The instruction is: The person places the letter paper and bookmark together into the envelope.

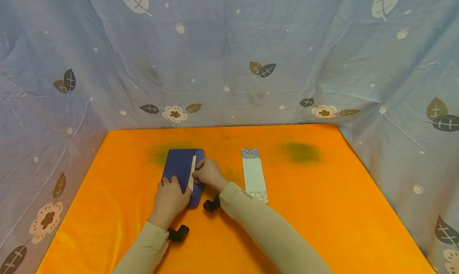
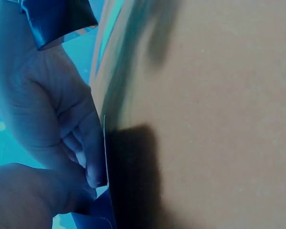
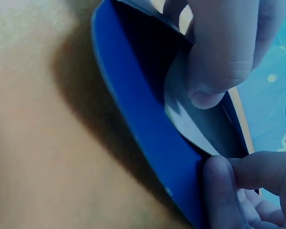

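Note:
A blue envelope (image 1: 178, 162) lies on the left half of the table, its flap (image 3: 128, 100) folded open toward the right. From its opening shows the long edge of a white card (image 1: 192, 166). My left hand (image 1: 170, 198) lies over the envelope's lower part and grips it, fingers on the front and thumb at the card. In the right wrist view that thumb presses on the card. My right hand (image 1: 211, 174) reaches in from the right and pinches the card's edge between thumb and forefinger. The part of the card inside the envelope is hidden.
Right of the envelope lies a pale strip (image 1: 254, 174) with lace-like print at both ends. An orange cloth (image 1: 315, 210) covers the table. Patterned blue-grey curtains (image 1: 222, 59) enclose the back and sides. A black camera piece (image 1: 179, 233) sits at my left wrist.

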